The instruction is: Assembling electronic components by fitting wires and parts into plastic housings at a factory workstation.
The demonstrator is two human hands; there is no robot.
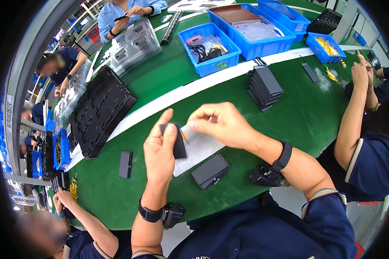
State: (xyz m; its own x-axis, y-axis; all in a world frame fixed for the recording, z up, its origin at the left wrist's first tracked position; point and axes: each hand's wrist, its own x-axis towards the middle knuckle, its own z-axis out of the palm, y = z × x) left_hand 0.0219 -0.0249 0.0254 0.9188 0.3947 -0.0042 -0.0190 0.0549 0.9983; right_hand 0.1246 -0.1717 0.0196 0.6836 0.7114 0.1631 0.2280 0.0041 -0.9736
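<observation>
My left hand (159, 149) grips a flat dark-grey rectangular case (178, 146), thumb across its face. It is raised above a pale silvery sheet (199, 149) on the green table. Just right of the case, my right hand (224, 125) has thumb and forefinger pressed together; whether something thin is between them is hidden. Nearer to me lies a small stack of dark-grey cases (210, 171), by the sheet's near edge. A single dark case (125, 164) rests on the table to the left of my left hand.
Beyond my right hand stands a tall stack of dark cases (266, 86). Black moulded trays (101, 110) are piled at left. Blue bins (216, 64) with cables and parts line the far side. Co-workers sit left and right; one works across the table. A yellow-filled blue bin (326, 47) is far right.
</observation>
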